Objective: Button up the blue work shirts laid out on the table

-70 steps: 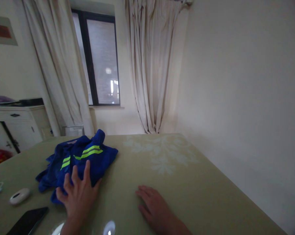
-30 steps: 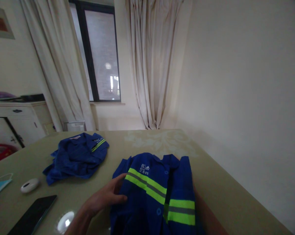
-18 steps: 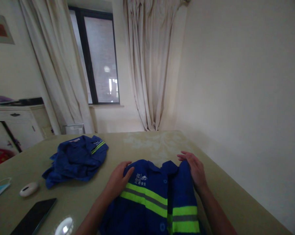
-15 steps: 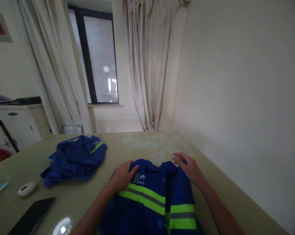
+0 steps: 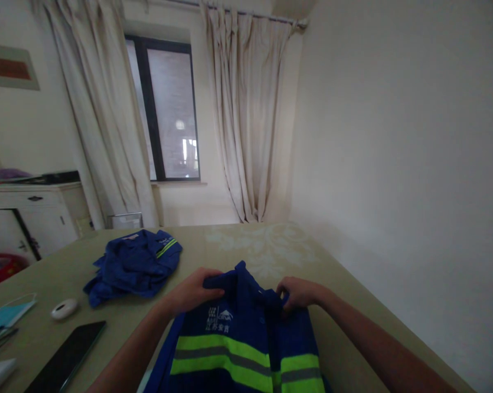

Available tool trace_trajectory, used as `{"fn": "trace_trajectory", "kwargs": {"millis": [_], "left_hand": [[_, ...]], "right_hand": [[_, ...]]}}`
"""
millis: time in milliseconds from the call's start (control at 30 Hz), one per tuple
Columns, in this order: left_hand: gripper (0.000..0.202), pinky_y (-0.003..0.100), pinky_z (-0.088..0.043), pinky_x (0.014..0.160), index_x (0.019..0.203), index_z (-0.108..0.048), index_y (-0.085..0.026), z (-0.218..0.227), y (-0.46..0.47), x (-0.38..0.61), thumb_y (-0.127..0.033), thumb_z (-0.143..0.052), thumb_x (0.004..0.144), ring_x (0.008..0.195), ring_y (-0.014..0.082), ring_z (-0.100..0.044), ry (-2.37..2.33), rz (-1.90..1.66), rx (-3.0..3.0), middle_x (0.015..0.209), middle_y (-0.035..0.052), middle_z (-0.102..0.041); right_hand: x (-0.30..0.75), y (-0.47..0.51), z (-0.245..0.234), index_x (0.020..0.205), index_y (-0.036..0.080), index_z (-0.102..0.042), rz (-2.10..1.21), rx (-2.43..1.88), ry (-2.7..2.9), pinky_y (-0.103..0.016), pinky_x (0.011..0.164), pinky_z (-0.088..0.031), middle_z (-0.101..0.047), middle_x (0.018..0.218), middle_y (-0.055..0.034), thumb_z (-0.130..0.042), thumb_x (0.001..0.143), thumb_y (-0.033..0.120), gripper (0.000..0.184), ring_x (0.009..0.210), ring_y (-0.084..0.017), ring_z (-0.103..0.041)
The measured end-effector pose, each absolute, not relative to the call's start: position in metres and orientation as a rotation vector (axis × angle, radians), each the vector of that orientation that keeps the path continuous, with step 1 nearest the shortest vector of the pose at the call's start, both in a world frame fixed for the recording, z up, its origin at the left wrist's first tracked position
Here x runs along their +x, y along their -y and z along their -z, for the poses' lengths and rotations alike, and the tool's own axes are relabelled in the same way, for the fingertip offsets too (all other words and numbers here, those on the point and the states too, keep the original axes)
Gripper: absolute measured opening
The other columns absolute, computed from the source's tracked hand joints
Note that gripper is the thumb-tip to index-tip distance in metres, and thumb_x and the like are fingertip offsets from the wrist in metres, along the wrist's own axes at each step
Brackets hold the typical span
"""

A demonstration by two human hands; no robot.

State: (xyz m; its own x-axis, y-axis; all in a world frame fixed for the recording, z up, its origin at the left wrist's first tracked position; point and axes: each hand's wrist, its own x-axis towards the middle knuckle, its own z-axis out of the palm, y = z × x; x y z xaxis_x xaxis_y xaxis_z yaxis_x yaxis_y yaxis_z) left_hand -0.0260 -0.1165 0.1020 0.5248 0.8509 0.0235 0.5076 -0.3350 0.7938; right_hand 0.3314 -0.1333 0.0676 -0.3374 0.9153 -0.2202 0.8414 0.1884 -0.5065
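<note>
- Desk (image 5: 213, 245) with a pale green top fills the lower part of our view, a whitish floral pattern (image 5: 266, 248) near its far end.
- Behind it we see a dark-framed window (image 5: 174, 109) between a left curtain (image 5: 102, 120) and a right curtain (image 5: 250, 120), both cream; a plain wall (image 5: 397, 164) rises along the right side.
- A blue jacket (image 5: 246, 319) with yellow-green and grey bands lies in front of us, collar toward the window, its lower part cut off by the bottom of the view.
- Our left grip (image 5: 192, 292) pinches the cloth beside the collar between thumb and fingers; our right grip (image 5: 298, 292) pinches the collar's other side.
- Past the collar, we have desk surface up to the far edge; on the right, the slanting edge runs close to our right forearm.
- Beyond our left arm, a second blue garment (image 5: 135, 265) lies crumpled, apart from the jacket and on the way to the far left.
- Nearer on the left we find a white oval object (image 5: 65, 309), a dark phone (image 5: 66, 357) and a light blue mask (image 5: 9, 322).
- Farther left stand a white cabinet (image 5: 41, 207) and, lower, a red container (image 5: 3, 271), partly out of view.
</note>
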Motion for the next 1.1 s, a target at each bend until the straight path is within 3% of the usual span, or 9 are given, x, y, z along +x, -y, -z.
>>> {"fn": "trace_trajectory", "kwargs": {"millis": [100,300,433,533,667,733,800,967,1100], "left_hand": [[0.024,0.029,-0.050,0.077,0.088,-0.076,-0.021,-0.126,0.131,-0.038,-0.042,-0.064,0.088,0.082,0.0209,-0.064,-0.983,-0.637,2.168,0.084,0.0008,-0.070],[0.020,0.037,-0.046,0.096,0.096,-0.074,-0.028,-0.168,0.157,-0.065,-0.043,-0.062,0.090,0.106,0.0263,-0.059,-1.189,-1.026,2.535,0.110,0.0061,-0.066],[0.020,0.038,-0.049,0.080,0.101,-0.071,-0.030,-0.197,0.161,-0.065,-0.041,-0.056,0.092,0.082,0.0271,-0.066,-1.695,-1.010,2.593,0.083,0.0027,-0.067],[0.018,0.043,-0.051,0.084,0.105,-0.065,-0.027,-0.222,0.132,-0.038,-0.035,-0.053,0.095,0.080,0.0305,-0.069,-1.899,-1.234,2.400,0.073,0.0020,-0.066],[0.049,0.046,-0.051,0.098,0.144,-0.034,-0.017,-0.240,0.074,0.017,-0.018,-0.047,0.097,0.109,0.0246,-0.069,-1.205,-1.712,2.034,0.119,0.0147,-0.070],[0.071,0.047,-0.048,0.105,0.155,-0.008,-0.019,-0.232,0.061,0.034,-0.018,-0.049,0.097,0.124,0.0229,-0.063,-0.841,-1.653,1.976,0.142,0.0213,-0.056],[0.078,0.050,-0.043,0.111,0.158,-0.004,-0.022,-0.210,0.064,0.036,-0.024,-0.053,0.097,0.134,0.0252,-0.056,-0.764,-1.586,2.076,0.152,0.0221,-0.047],[0.062,0.050,-0.044,0.111,0.152,-0.032,-0.024,-0.102,0.113,-0.010,-0.038,-0.055,0.096,0.126,0.0281,-0.060,-1.147,-1.309,2.174,0.140,0.0139,-0.058],[0.078,0.053,-0.042,0.114,0.145,-0.046,-0.030,-0.010,0.152,-0.047,-0.039,-0.078,0.075,0.137,0.0368,-0.048,-1.266,-0.970,2.299,0.148,0.0109,-0.050]], "right_hand": [[0.319,0.139,-0.081,0.078,0.022,-0.079,-0.879,-1.578,2.338,-0.024,0.056,-0.040,-0.068,0.065,0.0040,-0.076,0.060,0.022,0.019,0.062,-0.016,-0.059],[0.328,0.165,-0.143,0.082,0.021,-0.074,-0.928,-1.253,2.218,-0.023,0.060,-0.040,-0.066,0.072,0.0040,-0.067,0.075,0.026,0.011,0.066,-0.014,-0.055],[0.337,0.162,-0.199,0.074,0.019,-0.072,-0.826,-1.210,2.120,-0.023,0.056,-0.038,-0.062,0.064,0.0043,-0.072,0.071,0.028,0.009,0.060,-0.014,-0.052],[0.332,0.123,-0.234,0.069,0.018,-0.071,-0.552,-1.302,2.008,-0.024,0.054,-0.042,-0.063,0.057,0.0047,-0.079,0.062,0.024,0.012,0.055,-0.014,-0.056],[0.321,0.058,-0.255,0.092,0.015,-0.071,-0.208,-1.399,1.696,-0.035,0.071,-0.053,-0.074,0.075,-0.0062,-0.071,0.075,0.024,0.020,0.068,-0.022,-0.068],[0.319,0.042,-0.246,0.117,0.013,-0.066,-0.135,-1.389,1.641,-0.043,0.087,-0.053,-0.076,0.104,-0.0140,-0.069,0.078,0.026,0.041,0.091,-0.028,-0.071],[0.319,0.044,-0.222,0.133,0.015,-0.057,-0.110,-1.369,1.647,-0.048,0.099,-0.049,-0.068,0.129,-0.0165,-0.071,0.077,0.030,0.060,0.111,-0.032,-0.067],[0.331,0.110,-0.112,0.122,0.019,-0.068,-0.236,-1.397,1.755,-0.054,0.112,-0.042,-0.070,0.129,-0.0142,-0.068,0.081,0.053,0.053,0.124,-0.034,-0.062],[0.338,0.187,-0.025,0.142,0.026,-0.055,-0.403,-1.519,1.617,-0.054,0.117,-0.037,-0.056,0.148,-0.0116,-0.054,0.092,0.062,0.062,0.137,-0.033,-0.052]]}}
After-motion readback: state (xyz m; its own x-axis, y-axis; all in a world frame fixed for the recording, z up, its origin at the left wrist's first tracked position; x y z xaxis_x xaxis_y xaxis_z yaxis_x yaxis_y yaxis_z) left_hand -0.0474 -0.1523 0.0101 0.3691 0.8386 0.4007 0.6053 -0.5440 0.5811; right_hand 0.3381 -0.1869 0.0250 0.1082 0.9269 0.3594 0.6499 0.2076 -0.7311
